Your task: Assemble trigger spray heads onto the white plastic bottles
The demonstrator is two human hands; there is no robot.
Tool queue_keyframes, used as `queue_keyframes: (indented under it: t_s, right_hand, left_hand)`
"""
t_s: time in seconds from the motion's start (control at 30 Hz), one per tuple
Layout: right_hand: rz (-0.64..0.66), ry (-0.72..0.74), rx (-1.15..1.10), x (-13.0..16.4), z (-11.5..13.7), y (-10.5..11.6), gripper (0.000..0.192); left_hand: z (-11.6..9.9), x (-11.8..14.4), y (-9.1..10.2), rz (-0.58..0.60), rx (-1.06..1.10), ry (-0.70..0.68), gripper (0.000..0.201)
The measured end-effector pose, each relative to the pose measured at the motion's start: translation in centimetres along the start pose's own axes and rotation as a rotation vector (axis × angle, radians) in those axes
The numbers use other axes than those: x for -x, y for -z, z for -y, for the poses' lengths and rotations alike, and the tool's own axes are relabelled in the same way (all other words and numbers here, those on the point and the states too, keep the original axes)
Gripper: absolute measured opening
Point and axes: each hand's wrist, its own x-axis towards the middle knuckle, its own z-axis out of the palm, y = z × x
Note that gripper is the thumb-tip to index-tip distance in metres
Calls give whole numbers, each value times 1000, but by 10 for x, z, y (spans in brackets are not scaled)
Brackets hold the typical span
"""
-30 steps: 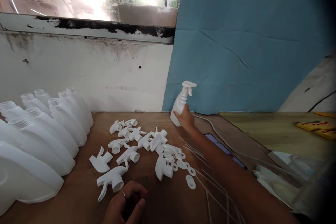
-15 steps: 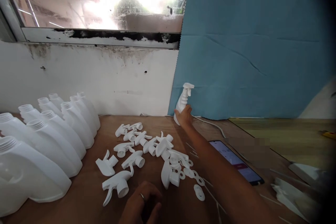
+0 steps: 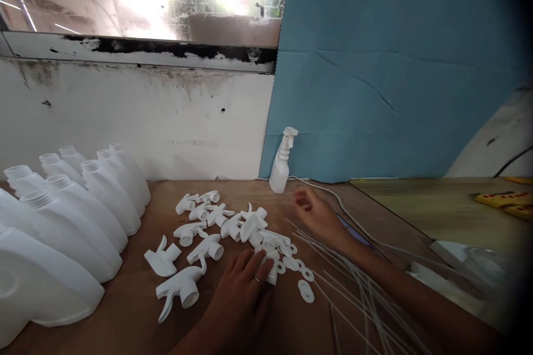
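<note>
A white spray bottle (image 3: 282,160) with its trigger head on stands upright against the blue sheet at the back of the brown table (image 3: 125,310). My right hand (image 3: 315,212) hovers just in front of it, fingers loose, holding nothing. My left hand (image 3: 245,283) lies flat, fingers spread, on a white trigger head in the pile of loose spray heads (image 3: 216,222). A few white ring washers (image 3: 303,283) lie just right of that hand. Thin white dip tubes (image 3: 353,283) fan out under my right forearm.
Several open white bottles (image 3: 83,205) lie in rows at the left. A white cable (image 3: 353,211) runs along the back right. Part of a phone (image 3: 353,231) shows beside my right wrist. Clear plastic bags (image 3: 458,266) sit at the right; yellow objects (image 3: 499,199) lie further right.
My right hand has let go of the spray bottle and drawn back towards me; the bottle stands alone. My left hand has opened and moved forward onto a trigger head.
</note>
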Motion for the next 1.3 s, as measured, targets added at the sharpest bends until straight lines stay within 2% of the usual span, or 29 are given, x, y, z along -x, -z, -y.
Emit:
queue_keyframes:
  t_s: [0.03, 0.1, 0.13, 0.2, 0.33, 0.43, 0.53, 0.7, 0.77, 0.87, 1.0, 1.1, 1.23, 1.3]
  right_hand:
    - [102, 14, 7, 17, 6, 8, 10]
    - [278, 45, 22, 50, 16, 21, 16]
    - [328, 55, 30, 65, 19, 26, 18]
    - [410, 86, 45, 90, 21, 32, 9]
    - [522, 156, 132, 119, 16, 26, 31]
    - [522, 154, 201, 120, 17, 14, 26]
    - [449, 142, 164, 114, 27, 5, 21]
    - [138, 297, -127, 120, 52, -10, 15]
    - [97, 369, -234, 128, 59, -19, 18]
    - [192, 480, -309, 136, 66, -32, 26]
    - [284, 555, -266, 137, 71, -39, 39]
    - [308, 523, -227, 138, 69, -37, 45]
    - [288, 407, -188, 140, 63, -32, 33]
    - [324, 409, -147, 141, 62, -31, 35]
  left_hand:
    - [0, 1, 0, 0, 7, 8, 52]
    - [1, 5, 1, -22, 35, 22, 42]
    - [2, 8, 2, -34, 56, 28, 40]
    - [3, 13, 4, -59, 121, 46, 39]
    - [2, 24, 13, -48, 354, 184, 36]
    - [0, 29, 20, -20, 526, 331, 23]
    - [-1, 32, 23, -10, 607, 414, 25]
    - [-1, 34, 24, 69, 719, 378, 32]
    - [0, 33, 24, 72, 752, 353, 31]
    - [1, 33, 22, 33, 725, 316, 34]
    - [2, 31, 20, 40, 761, 293, 31]
    - [1, 30, 22, 69, 784, 306, 33]
    - [-3, 33, 24, 48, 687, 289, 33]
    - [-5, 34, 23, 22, 601, 279, 30]
